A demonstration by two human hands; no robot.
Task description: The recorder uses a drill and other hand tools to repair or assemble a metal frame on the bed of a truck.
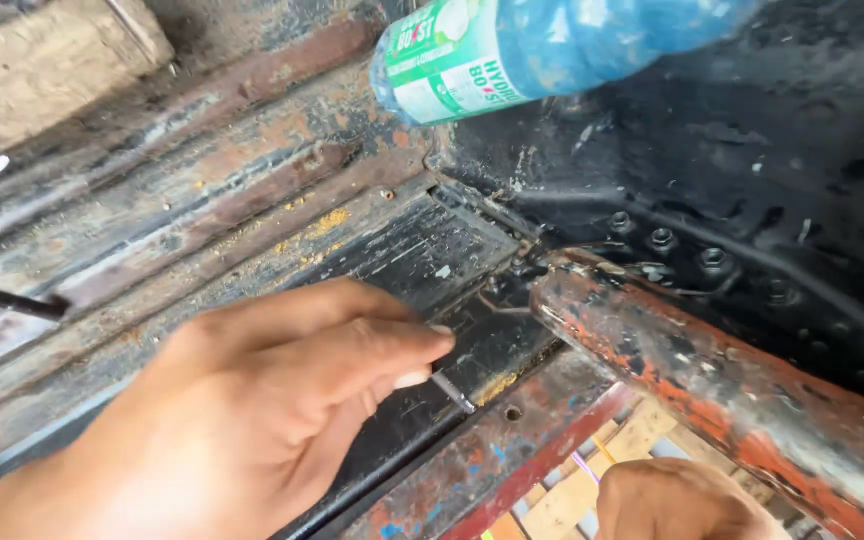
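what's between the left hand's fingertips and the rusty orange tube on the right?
In the head view, the left hand pinches a thin metal pin. Between it and the rusty orange tube lies only dark ribbed floor panel, no loose thing.

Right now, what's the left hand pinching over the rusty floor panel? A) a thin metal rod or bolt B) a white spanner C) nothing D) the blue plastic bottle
A: the left hand pinches a thin metal rod between thumb and forefinger, while the blue bottle lies apart at the top.
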